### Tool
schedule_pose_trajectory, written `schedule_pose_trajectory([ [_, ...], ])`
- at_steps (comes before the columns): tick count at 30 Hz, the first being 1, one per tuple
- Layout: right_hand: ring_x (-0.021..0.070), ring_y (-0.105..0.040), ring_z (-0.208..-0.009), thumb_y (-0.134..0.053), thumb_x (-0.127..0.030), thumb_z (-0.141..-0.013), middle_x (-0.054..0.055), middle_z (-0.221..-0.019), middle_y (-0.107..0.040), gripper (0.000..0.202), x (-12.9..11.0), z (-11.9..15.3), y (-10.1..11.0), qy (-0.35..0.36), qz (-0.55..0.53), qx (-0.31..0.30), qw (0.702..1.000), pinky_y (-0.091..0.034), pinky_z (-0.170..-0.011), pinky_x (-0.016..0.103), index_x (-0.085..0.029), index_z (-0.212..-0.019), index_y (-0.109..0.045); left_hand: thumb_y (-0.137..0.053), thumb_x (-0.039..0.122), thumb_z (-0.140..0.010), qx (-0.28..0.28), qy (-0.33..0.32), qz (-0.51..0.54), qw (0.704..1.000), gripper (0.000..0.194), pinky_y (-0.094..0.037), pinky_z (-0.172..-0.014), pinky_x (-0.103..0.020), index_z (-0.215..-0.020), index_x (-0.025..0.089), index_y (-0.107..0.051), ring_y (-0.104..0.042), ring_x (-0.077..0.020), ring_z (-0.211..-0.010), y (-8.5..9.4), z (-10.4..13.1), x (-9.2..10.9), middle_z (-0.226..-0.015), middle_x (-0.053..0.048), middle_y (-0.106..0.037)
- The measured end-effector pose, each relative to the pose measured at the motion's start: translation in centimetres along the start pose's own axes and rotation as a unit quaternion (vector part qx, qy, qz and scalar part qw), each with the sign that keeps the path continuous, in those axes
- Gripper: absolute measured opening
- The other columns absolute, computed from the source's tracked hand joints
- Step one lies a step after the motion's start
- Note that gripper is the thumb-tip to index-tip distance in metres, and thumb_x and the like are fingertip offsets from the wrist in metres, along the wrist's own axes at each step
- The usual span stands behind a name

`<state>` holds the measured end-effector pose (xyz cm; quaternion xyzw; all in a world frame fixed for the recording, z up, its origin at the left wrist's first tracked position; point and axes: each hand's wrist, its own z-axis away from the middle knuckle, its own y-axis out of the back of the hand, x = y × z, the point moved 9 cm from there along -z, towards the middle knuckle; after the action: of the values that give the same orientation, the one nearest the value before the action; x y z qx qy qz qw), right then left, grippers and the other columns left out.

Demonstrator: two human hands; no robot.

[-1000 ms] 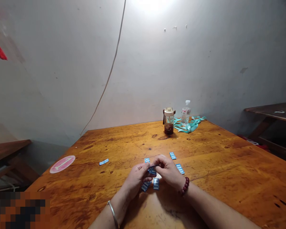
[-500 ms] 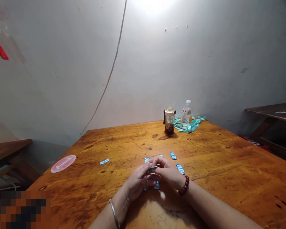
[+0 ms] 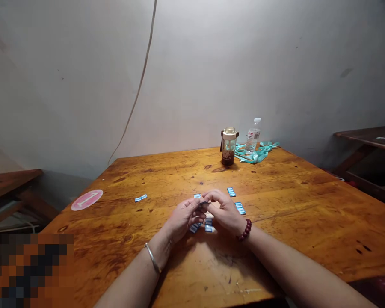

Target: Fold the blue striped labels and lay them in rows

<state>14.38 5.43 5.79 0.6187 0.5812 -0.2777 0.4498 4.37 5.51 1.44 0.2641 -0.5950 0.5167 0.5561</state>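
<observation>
My left hand [image 3: 186, 216], with a silver bangle at the wrist, has its thumb and fingers closed on the edge of a small, thin, dark-looking flat piece [image 3: 205, 203]. From the other side my right hand [image 3: 223, 212], wearing a dark red bead bracelet, pinches the same piece. Its face is turned away, so its markings are hidden. Below the hands lie blue-and-white flat pieces [image 3: 195, 228] and another short row of such pieces [image 3: 208, 228], partly covered by fingers. One more blue-and-white piece [image 3: 196, 196] shows just beyond the left fingers.
Rows of blue-and-white pieces [image 3: 240, 208] lie right of the hands, others [image 3: 140, 198] to the left. A pink disc [image 3: 87, 200] marked 1 lies on the wooden table [image 3: 167, 171]. Behind stand a drink bottle [image 3: 228, 149] and water bottle [image 3: 253, 137] among turquoise ribbon [image 3: 256, 158].
The view has tilted down, so the table appears higher. Both hands still grip the flat piece. A small white blur below the hands is no longer in the air there.
</observation>
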Motion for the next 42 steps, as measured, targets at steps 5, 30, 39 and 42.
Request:
schedule_pose_trajectory([
  [5,0.0103,-0.045,-0.061,-0.05,-0.03,-0.075,-0.002,-0.064,-0.049,0.014,2.0,-0.8,2.9,-0.062,-0.031,0.073,0.995,-0.036,-0.058,0.022,-0.018,-0.069,-0.049,-0.06,0.043,-0.063,0.157,-0.087,-0.112,0.977,0.034,-0.04,-0.056,-0.02,-0.082,0.014,-0.06,-0.053,-0.0086,-0.059,5.8,-0.3,3.1,-0.075,-0.004,-0.06],
  [30,0.0103,-0.052,-0.055,-0.046,-0.035,-0.079,-0.003,-0.06,-0.053,0.016,1.2,0.5,-2.5,-0.056,-0.092,-0.085,0.991,-0.041,-0.057,0.024,-0.02,-0.079,-0.053,-0.045,0.045,-0.077,-0.089,0.05,0.022,0.994,0.035,-0.033,-0.043,-0.016,-0.082,0.012,-0.055,-0.047,-0.006,-0.046,-1.5,0.5,-1.8,-0.061,-0.002,-0.053],
  [39,0.0155,-0.053,-0.086,-0.034,-0.029,-0.086,0.005,-0.092,-0.058,0.026,-1.3,0.4,-1.4,0.062,0.06,-0.045,0.995,-0.038,-0.079,0.03,-0.021,-0.103,-0.053,-0.041,0.041,-0.08,-0.088,0.069,0.098,0.989,0.032,-0.032,-0.04,-0.016,-0.072,0.012,-0.053,-0.043,-0.0046,-0.042,-0.9,-0.1,-2.8,-0.059,-0.001,-0.052],
  [42,0.0132,-0.056,-0.07,-0.03,-0.027,-0.087,0.002,-0.079,-0.06,0.029,-0.8,0.7,-2.0,0.053,0.069,-0.068,0.994,-0.039,-0.078,0.03,-0.024,-0.109,-0.049,-0.04,0.042,-0.08,-0.09,0.083,0.103,0.987,0.035,-0.032,-0.041,-0.016,-0.073,0.011,-0.054,-0.045,-0.0053,-0.044,-0.9,-0.2,-3.4,-0.06,-0.001,-0.052],
])
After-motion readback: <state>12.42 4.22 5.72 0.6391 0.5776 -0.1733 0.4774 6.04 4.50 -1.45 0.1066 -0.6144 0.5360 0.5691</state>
